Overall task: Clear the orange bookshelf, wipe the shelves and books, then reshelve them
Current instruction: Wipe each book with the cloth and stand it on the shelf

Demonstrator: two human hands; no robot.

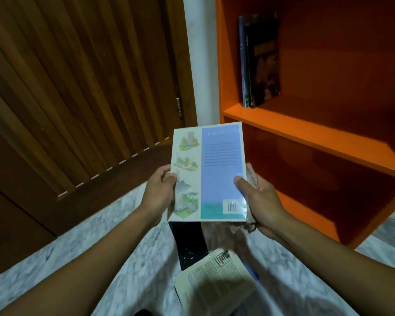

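Head view: thin glossy paperback (214,172) judged light, floppy, slippery; pinched by left hand (160,190) at 9 o'clock edge, right hand (258,201) with cloth (251,176) at 3 o'clock.

Orange bookshelf (306,131): two books (259,62) upright, upper shelf. Marble floor (100,247): black book (189,245), cream book (214,281).

I crouch in a room at home: a slatted wooden door (78,99), marble-patterned floor tiles (114,236), and an orange bookshelf (317,137) holding two paperbacks (260,62).
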